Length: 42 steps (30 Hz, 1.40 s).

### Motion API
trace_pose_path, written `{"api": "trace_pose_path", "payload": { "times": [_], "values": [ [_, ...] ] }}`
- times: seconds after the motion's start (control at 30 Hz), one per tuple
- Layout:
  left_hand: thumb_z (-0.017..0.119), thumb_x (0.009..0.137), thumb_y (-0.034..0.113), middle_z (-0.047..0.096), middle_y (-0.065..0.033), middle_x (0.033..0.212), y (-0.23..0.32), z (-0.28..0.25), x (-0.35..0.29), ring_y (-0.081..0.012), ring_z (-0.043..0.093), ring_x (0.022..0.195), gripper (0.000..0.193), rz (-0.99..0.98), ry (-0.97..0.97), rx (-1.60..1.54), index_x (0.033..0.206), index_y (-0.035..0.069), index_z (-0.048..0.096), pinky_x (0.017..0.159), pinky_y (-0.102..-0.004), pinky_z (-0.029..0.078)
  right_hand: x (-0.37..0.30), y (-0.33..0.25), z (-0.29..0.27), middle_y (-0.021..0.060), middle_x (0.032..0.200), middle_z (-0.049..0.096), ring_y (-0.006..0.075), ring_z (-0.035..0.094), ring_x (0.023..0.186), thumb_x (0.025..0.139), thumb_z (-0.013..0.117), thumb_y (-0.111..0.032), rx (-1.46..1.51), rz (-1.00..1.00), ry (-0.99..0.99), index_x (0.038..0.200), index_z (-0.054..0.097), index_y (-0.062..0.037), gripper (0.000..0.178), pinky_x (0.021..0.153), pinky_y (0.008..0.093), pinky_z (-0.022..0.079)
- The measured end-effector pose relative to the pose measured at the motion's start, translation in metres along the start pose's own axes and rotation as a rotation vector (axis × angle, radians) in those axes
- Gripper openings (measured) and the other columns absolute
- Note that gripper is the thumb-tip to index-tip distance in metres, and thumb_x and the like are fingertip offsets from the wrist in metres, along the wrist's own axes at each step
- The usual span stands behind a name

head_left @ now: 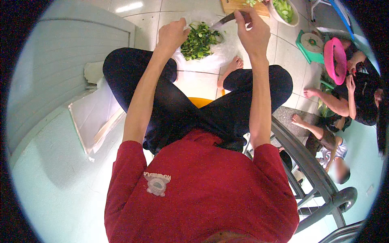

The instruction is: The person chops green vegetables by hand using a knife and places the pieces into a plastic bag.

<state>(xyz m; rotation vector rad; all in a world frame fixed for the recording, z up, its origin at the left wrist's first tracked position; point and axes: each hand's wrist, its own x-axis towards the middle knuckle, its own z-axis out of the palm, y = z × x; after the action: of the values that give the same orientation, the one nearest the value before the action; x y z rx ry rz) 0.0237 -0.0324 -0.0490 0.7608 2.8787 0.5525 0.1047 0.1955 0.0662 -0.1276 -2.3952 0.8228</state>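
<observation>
A clear plastic bag (pixel 229 42) lies spread on the tiled floor in front of my crossed legs, with chopped green vegetable pieces (pixel 198 41) heaped on it. My left hand (pixel 173 35) is closed at the bag's left edge; its curled fingers hide what they hold, if anything. Between the fingers of my right hand (pixel 254 34) is a knife (pixel 228 18), its dark handle slanting down to the left. The pale blade points over the far right side of the bag, just above the green pieces.
Beyond the bag stand a wooden cutting board (pixel 227 6) and a white bowl of sliced greens (pixel 285 11). A green scale (pixel 310 45) is on the right, near people seated with a pink basket (pixel 335 60). Dark metal railings (pixel 320 178) rise beside me; a grey panel (pixel 69 48) stands left.
</observation>
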Motion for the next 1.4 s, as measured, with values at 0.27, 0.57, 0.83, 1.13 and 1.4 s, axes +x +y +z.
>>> {"api": "trace_pose_path", "payload": {
  "times": [0.27, 0.57, 0.83, 1.13, 1.4],
  "values": [
    [0.069, 0.089, 0.039, 0.072, -0.0134, 0.081, 0.001, -0.005, 0.000, -0.0365, 0.071, 0.082, 0.034, -0.032, -0.036, 0.026, 0.111, 0.014, 0.062, 0.071, -0.0501, 0.056, -0.028, 0.025, 0.019, 0.0170, 0.081, 0.072, 0.0380, 0.070, 0.083, 0.091, 0.064, -0.036, -0.174, 0.318, -0.450, 0.095, 0.068, -0.0070, 0.029, 0.074, 0.0505, 0.054],
    [0.067, 0.089, 0.039, 0.072, -0.0118, 0.080, -0.002, -0.007, 0.002, -0.0346, 0.071, 0.083, 0.032, -0.028, -0.018, -0.002, 0.108, 0.013, 0.064, 0.071, -0.0492, 0.056, -0.072, 0.052, 0.109, 0.0278, 0.085, 0.068, 0.0491, 0.066, 0.080, 0.091, 0.064, -0.026, -0.270, 0.231, -0.646, 0.102, 0.061, -0.0032, 0.026, 0.076, 0.0548, 0.052],
    [0.067, 0.089, 0.037, 0.072, -0.0132, 0.082, 0.003, -0.011, 0.002, -0.0348, 0.071, 0.084, 0.031, -0.022, -0.038, 0.014, 0.108, 0.012, 0.064, 0.073, -0.0506, 0.056, -0.123, 0.085, 0.136, 0.0272, 0.083, 0.068, 0.0492, 0.066, 0.081, 0.090, 0.065, -0.023, -0.200, 0.430, -0.541, 0.099, 0.059, -0.0007, 0.025, 0.074, 0.0554, 0.051],
    [0.068, 0.089, 0.039, 0.072, -0.0138, 0.078, 0.003, -0.010, 0.002, -0.0350, 0.071, 0.082, 0.032, -0.049, -0.073, 0.019, 0.109, 0.013, 0.065, 0.073, -0.0493, 0.056, -0.134, 0.092, 0.141, 0.0263, 0.080, 0.068, 0.0487, 0.066, 0.078, 0.090, 0.065, -0.024, -0.239, 0.443, -0.598, 0.098, 0.058, -0.0020, 0.024, 0.073, 0.0565, 0.052],
    [0.068, 0.090, 0.040, 0.072, -0.0147, 0.082, 0.005, -0.012, 0.001, -0.0360, 0.071, 0.083, 0.033, -0.054, -0.088, 0.031, 0.109, 0.013, 0.064, 0.073, -0.0498, 0.056, -0.134, 0.091, 0.139, 0.0275, 0.079, 0.067, 0.0496, 0.066, 0.077, 0.090, 0.065, -0.024, -0.229, 0.424, -0.533, 0.100, 0.058, -0.0018, 0.026, 0.071, 0.0560, 0.052]
  ]
}}
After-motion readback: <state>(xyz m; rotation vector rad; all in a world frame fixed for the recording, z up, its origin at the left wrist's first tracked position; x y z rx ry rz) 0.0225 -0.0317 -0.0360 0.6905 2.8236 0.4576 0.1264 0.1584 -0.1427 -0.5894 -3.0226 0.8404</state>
